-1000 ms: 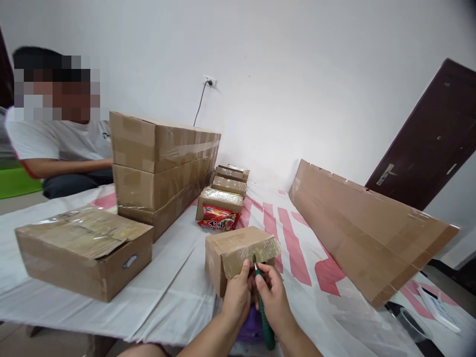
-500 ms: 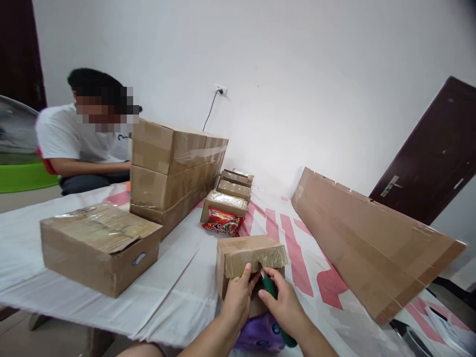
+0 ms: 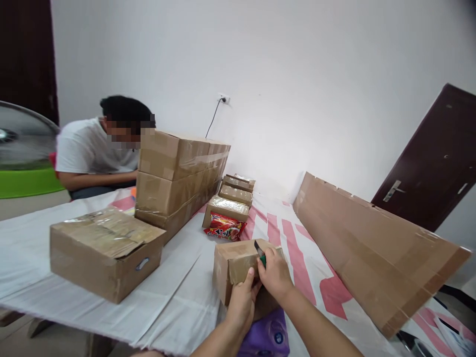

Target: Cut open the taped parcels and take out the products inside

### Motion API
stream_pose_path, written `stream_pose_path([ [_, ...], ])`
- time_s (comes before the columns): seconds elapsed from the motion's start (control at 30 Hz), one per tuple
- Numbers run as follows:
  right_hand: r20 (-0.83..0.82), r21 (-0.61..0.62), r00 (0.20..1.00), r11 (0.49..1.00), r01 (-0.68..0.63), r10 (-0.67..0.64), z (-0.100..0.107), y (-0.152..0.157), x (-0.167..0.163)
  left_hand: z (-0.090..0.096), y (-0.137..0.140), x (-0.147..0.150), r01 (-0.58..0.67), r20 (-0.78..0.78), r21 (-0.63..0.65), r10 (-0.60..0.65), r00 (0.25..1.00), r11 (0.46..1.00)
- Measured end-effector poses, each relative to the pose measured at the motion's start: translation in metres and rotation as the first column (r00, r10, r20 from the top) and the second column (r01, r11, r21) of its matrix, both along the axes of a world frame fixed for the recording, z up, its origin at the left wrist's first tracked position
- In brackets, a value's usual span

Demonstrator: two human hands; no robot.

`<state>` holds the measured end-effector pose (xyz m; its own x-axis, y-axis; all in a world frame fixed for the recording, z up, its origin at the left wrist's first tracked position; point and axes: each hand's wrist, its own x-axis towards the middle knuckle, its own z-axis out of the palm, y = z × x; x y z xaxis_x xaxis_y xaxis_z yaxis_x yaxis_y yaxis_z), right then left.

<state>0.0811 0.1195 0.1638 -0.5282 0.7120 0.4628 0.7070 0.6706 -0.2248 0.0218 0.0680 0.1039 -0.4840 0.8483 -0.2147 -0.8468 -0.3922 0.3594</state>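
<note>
In front of me a small cardboard box (image 3: 222,267) stands at a tilt on the cloth-covered table. My left hand (image 3: 241,302) grips the front flap, thumb on the outside and fingers partly hidden behind it. A green-handled knife (image 3: 257,247) is in my right hand (image 3: 275,272), its blade pointing up and left over the box's top edge. Most of the handle is hidden by my fingers. Just below the box lies a purple soft pack (image 3: 267,336). Beyond the box, a red food packet (image 3: 225,227) leans against another carton (image 3: 228,204).
Stacked cartons (image 3: 156,193) form a wall at centre left, with a co-worker (image 3: 82,153) seated behind it. A taped box (image 3: 84,255) sits at the left. A long cardboard panel (image 3: 372,243) stands on the right. A fan (image 3: 26,139) is at far left.
My right hand has moved up, bringing the knife from the flap's front to the box's top edge. My left hand stays on the flap. The view has shifted slightly.
</note>
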Motion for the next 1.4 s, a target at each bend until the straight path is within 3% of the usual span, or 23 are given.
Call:
stream_pose_path([
  [0.33, 0.244, 0.047, 0.962, 0.992, 0.117, -0.125, -0.002, 0.004, 0.0, 0.01, 0.002, 0.0, 0.001, 0.106, -0.057, 0.005, 0.994, 0.998],
  [0.47, 0.259, 0.064, 0.953, 0.987, 0.145, -0.157, -0.002, 0.012, 0.004, 0.009, 0.0, 0.002, 0.014, 0.083, -0.029, -0.012, 0.996, 0.999],
  [0.63, 0.196, 0.063, 0.944, 0.964, 0.258, -0.266, 0.009, 0.048, 0.03, 0.007, 0.0, -0.004, -0.027, 0.042, -0.057, 0.029, 0.999, 0.998],
  [0.8, 0.142, 0.056, 0.932, 0.943, 0.328, -0.333, 0.011, 0.076, 0.092, 0.01, 0.0, -0.017, -0.053, 0.014, -0.022, 0.054, 0.998, 0.998],
  [1.0, 0.257, -0.001, 0.922, 0.954, 0.298, -0.288, -0.03, 0.063, 0.207, 0.015, -0.001, -0.023, -0.045, -0.028, -0.001, 0.045, 0.999, 0.999],
  [1.2, 0.337, -0.073, 0.822, 0.858, 0.509, -0.459, -0.052, 0.029, 0.326, 0.022, -0.008, -0.021, -0.011, -0.103, 0.02, 0.013, 0.995, 1.0],
  [1.3, 0.358, -0.125, 0.804, 0.829, 0.545, -0.475, -0.064, 0.012, 0.356, 0.025, -0.007, -0.021, 0.071, -0.153, 0.032, -0.065, 0.986, 0.997],
  [1.4, 0.349, -0.179, 0.822, 0.829, 0.53, -0.45, -0.082, -0.003, 0.359, 0.026, -0.007, -0.021, 0.112, -0.205, 0.042, -0.101, 0.974, 0.993],
])
